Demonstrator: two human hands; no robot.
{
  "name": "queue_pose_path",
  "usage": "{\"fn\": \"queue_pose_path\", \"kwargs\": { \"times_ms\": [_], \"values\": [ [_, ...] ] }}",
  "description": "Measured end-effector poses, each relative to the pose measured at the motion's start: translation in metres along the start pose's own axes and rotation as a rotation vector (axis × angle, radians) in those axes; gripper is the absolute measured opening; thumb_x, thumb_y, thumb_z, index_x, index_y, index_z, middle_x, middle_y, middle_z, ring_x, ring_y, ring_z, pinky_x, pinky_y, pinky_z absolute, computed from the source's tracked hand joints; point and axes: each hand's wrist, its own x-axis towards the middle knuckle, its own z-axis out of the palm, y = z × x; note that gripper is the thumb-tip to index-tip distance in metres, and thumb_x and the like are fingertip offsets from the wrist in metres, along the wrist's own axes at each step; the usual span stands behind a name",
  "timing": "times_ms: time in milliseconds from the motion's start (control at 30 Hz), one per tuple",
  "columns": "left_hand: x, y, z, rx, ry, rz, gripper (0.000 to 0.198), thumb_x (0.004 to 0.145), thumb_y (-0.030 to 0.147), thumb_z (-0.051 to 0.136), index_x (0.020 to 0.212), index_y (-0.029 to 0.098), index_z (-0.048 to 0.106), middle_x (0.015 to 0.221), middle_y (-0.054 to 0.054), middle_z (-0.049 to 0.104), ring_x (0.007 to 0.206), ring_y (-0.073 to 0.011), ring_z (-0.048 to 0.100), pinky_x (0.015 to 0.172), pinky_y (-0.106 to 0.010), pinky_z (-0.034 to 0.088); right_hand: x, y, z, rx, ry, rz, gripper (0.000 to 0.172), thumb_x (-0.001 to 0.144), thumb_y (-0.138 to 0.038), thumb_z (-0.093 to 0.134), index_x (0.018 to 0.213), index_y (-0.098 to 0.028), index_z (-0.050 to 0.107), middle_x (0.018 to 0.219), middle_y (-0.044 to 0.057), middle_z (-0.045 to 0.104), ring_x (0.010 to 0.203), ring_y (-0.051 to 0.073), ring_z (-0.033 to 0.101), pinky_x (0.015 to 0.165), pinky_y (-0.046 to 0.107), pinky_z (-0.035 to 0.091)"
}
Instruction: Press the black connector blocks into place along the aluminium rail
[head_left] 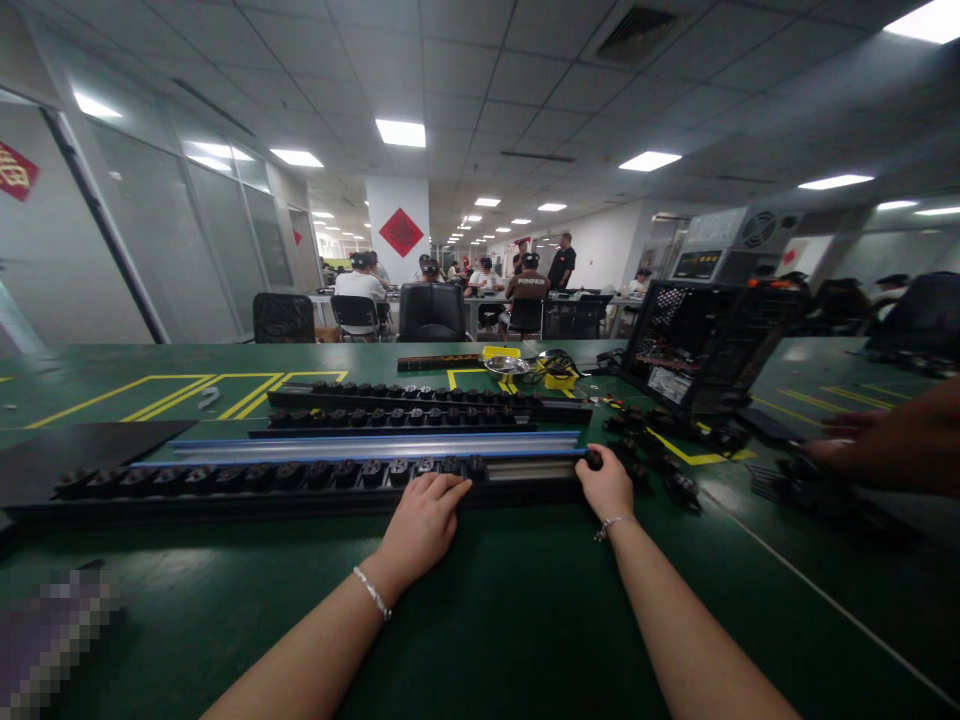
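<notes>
A long black power strip (pixel 300 497) lies across the green table in front of me, with a row of round black socket modules (pixel 259 476) along most of its channel. Near its right end a stretch of channel shows pale metal with no module in it. My left hand (pixel 426 515) grips the strip's front edge, fingers together over the last modules of the row. At the strip's right end, my right hand (pixel 609 488) pinches a black socket module (pixel 594 459) between thumb and fingers. Whether that module touches the channel I cannot tell.
Behind lie blue-edged metal rails (pixel 375 447) and two more strips (pixel 420 394). Loose black modules (pixel 682 488) and an opened computer case (pixel 697 350) stand right. Yellow containers (pixel 556 376) sit further back. Another person's hand (pixel 885 440) reaches in from the right.
</notes>
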Motion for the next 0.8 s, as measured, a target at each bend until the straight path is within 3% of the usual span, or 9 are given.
{"fn": "queue_pose_path", "kwargs": {
  "times_ms": [533,800],
  "values": [
    [-0.001,0.000,0.001,0.022,-0.010,0.006,0.046,0.080,0.012,0.044,0.124,0.024,0.049,0.118,-0.005,0.056,0.109,-0.0214,0.047,0.095,-0.040,0.039,0.006,0.004,-0.001,0.039,-0.061,0.038,0.043,0.074,-0.031,0.048,0.114,-0.017,0.058,0.103,0.008,0.064,0.090,0.021,0.059,0.079,0.030,0.044],
    [0.000,0.000,0.000,0.019,-0.027,0.000,0.046,0.080,0.012,0.045,0.124,0.023,0.050,0.118,-0.005,0.056,0.109,-0.0212,0.046,0.095,-0.041,0.038,0.014,0.014,0.004,0.080,0.027,0.074,0.043,0.069,-0.029,0.051,0.109,-0.016,0.061,0.098,0.009,0.064,0.087,0.021,0.059,0.078,0.031,0.045]
  ]
}}
